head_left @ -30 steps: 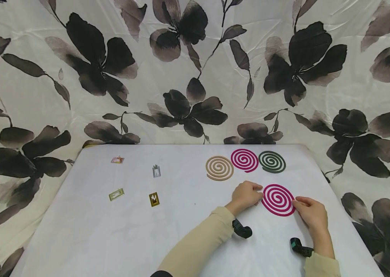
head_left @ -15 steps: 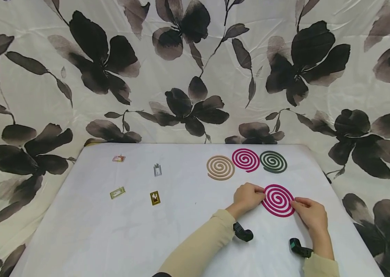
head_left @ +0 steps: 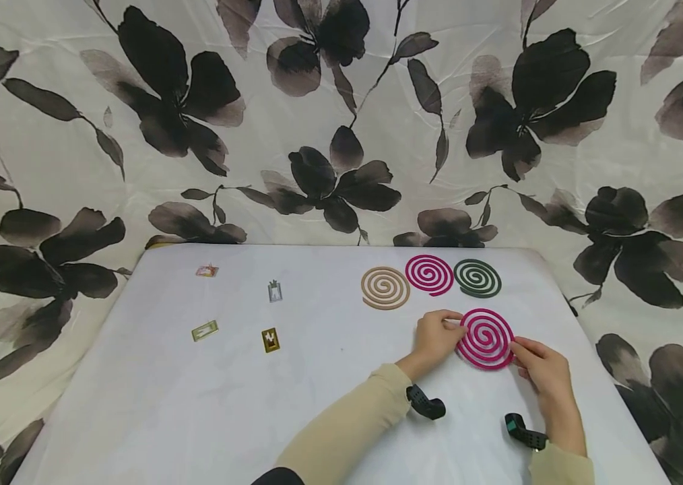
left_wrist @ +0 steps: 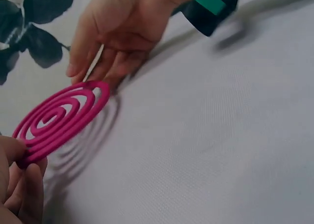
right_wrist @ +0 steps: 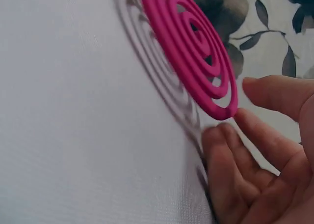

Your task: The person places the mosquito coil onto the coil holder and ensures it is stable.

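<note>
My left hand (head_left: 436, 337) pinches the left edge of a magenta mosquito coil (head_left: 487, 335), thumb on top and fingers beneath. In the left wrist view the coil (left_wrist: 51, 117) is tilted above the white table, its shadow falling below it. My right hand (head_left: 549, 378) is at the coil's right edge. The right wrist view has that hand's thumb (right_wrist: 274, 94) apart from the rim, while a fingertip (right_wrist: 239, 115) meets the rim from below. Behind lie a tan coil (head_left: 385, 288), a second magenta coil (head_left: 429, 275) and a green coil (head_left: 477, 278), all flat.
Several small flat stamped pieces lie on the left: a silver one (head_left: 275, 291), a gold one (head_left: 270, 340), a yellow-green one (head_left: 205, 330) and a pinkish one (head_left: 207, 270). The white table (head_left: 172, 404) ends at a floral cloth (head_left: 317, 229) behind.
The magenta coil between my hands has come up off the table and tilted. My left fingers have moved further onto its edge. The whole view has shifted slightly; the other coils and pieces stay put.
</note>
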The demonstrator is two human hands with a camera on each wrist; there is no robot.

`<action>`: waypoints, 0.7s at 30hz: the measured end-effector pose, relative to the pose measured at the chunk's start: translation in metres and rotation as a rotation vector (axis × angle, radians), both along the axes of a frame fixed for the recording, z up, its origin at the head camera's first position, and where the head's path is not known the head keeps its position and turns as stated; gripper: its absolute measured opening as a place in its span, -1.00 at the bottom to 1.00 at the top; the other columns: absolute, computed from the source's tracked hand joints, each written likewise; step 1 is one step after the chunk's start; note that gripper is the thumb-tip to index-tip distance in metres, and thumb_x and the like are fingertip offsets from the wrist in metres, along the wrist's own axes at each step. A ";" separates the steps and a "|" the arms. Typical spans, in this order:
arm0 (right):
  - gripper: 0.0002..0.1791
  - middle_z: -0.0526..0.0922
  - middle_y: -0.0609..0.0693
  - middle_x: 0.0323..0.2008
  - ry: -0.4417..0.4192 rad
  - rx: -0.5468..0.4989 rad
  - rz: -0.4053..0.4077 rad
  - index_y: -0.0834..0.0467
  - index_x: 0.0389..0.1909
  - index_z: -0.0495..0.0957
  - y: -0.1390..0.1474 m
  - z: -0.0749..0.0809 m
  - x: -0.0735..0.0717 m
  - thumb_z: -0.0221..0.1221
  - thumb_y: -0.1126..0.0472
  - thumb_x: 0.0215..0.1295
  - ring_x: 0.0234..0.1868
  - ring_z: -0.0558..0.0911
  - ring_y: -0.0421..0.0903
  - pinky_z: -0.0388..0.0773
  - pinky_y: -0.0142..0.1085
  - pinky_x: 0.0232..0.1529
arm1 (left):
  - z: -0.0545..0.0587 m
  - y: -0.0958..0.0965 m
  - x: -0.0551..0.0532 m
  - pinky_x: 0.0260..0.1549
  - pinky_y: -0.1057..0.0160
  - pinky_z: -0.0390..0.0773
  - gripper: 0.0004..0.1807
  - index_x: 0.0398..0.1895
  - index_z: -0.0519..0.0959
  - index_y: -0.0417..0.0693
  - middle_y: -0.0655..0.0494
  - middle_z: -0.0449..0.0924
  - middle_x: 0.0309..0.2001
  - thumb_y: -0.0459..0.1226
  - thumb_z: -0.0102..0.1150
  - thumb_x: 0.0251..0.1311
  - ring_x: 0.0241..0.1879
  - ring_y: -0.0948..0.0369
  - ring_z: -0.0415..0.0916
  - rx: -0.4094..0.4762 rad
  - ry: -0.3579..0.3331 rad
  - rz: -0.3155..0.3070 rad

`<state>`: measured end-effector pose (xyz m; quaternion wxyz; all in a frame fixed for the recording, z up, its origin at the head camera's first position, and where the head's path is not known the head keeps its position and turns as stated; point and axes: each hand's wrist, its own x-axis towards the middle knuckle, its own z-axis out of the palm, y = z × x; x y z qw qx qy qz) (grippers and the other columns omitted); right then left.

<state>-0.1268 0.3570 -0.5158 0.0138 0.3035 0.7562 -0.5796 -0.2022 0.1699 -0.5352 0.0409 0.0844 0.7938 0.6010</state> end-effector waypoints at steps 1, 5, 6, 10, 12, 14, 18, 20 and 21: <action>-0.34 0.61 -0.20 -0.24 0.019 -0.031 -0.007 0.22 0.27 0.41 -0.002 0.003 -0.001 0.26 -0.08 0.27 -0.31 0.57 -0.26 0.57 -0.42 -0.34 | 0.002 -0.001 0.000 -0.62 0.43 0.52 -0.83 -0.23 0.71 -0.08 0.29 0.64 -0.58 -0.35 0.40 0.07 -0.63 0.49 0.50 0.047 -0.012 0.008; -0.33 0.64 -0.25 -0.30 0.090 -0.101 -0.040 0.19 0.30 0.36 -0.013 0.016 -0.001 0.28 -0.03 0.27 -0.34 0.62 -0.25 0.58 -0.40 -0.38 | 0.010 -0.005 0.000 -0.68 0.40 0.52 -0.82 -0.20 0.71 -0.10 0.30 0.64 -0.59 -0.36 0.39 0.09 -0.68 0.41 0.52 0.140 -0.044 0.019; -0.34 0.64 -0.25 -0.30 0.106 -0.096 -0.053 0.18 0.29 0.36 -0.016 0.019 -0.001 0.28 -0.03 0.27 -0.35 0.62 -0.24 0.57 -0.40 -0.39 | 0.010 -0.007 0.001 -0.68 0.40 0.51 -0.82 -0.20 0.71 -0.10 0.31 0.64 -0.59 -0.35 0.39 0.09 -0.68 0.37 0.53 0.157 -0.046 0.017; -0.40 0.65 -0.25 -0.31 0.159 -0.056 -0.075 0.20 0.25 0.39 -0.031 0.027 -0.002 0.28 0.02 0.27 -0.39 0.62 -0.23 0.57 -0.39 -0.44 | 0.014 -0.019 0.001 -0.71 0.41 0.48 -0.82 -0.18 0.71 -0.09 0.31 0.64 -0.58 -0.35 0.37 0.12 -0.67 0.19 0.58 0.220 -0.050 0.003; -0.43 0.64 -0.25 -0.32 0.182 -0.032 -0.073 0.21 0.23 0.39 -0.037 0.030 -0.001 0.27 0.05 0.29 -0.42 0.63 -0.22 0.55 -0.40 -0.48 | 0.017 -0.025 0.001 -0.71 0.41 0.48 -0.82 -0.18 0.71 -0.10 0.29 0.64 -0.58 -0.37 0.36 0.13 -0.69 0.18 0.56 0.251 -0.050 0.002; -0.45 0.64 -0.24 -0.32 0.200 -0.007 -0.076 0.20 0.22 0.40 -0.042 0.033 -0.001 0.27 0.06 0.29 -0.45 0.63 -0.22 0.53 -0.40 -0.52 | 0.023 -0.029 0.001 -0.70 0.39 0.50 -0.83 -0.18 0.71 -0.12 0.25 0.65 -0.58 -0.39 0.34 0.13 -0.71 0.22 0.54 0.280 -0.041 -0.001; -0.50 0.64 -0.22 -0.33 0.253 0.017 -0.121 0.19 0.16 0.45 -0.048 0.041 -0.002 0.29 0.08 0.27 -0.52 0.60 -0.19 0.49 -0.43 -0.59 | 0.034 -0.034 0.000 -0.63 0.31 0.59 -0.80 -0.15 0.69 -0.19 0.15 0.67 -0.53 -0.43 0.32 0.14 -0.71 0.29 0.52 0.361 -0.027 -0.031; -0.52 0.64 -0.21 -0.34 0.281 0.019 -0.134 0.19 0.14 0.47 -0.051 0.045 -0.002 0.29 0.09 0.27 -0.55 0.59 -0.19 0.49 -0.43 -0.60 | 0.039 -0.037 0.001 -0.61 0.28 0.61 -0.78 -0.11 0.68 -0.23 0.09 0.68 -0.51 -0.45 0.31 0.14 -0.69 0.30 0.53 0.391 -0.024 -0.044; -0.52 0.64 -0.19 -0.34 0.294 0.008 -0.140 0.20 0.13 0.48 -0.053 0.047 -0.002 0.30 0.09 0.25 -0.55 0.59 -0.18 0.49 -0.44 -0.61 | 0.041 -0.038 0.001 -0.60 0.27 0.62 -0.77 -0.10 0.67 -0.25 0.06 0.68 -0.50 -0.46 0.31 0.14 -0.68 0.31 0.54 0.406 -0.024 -0.048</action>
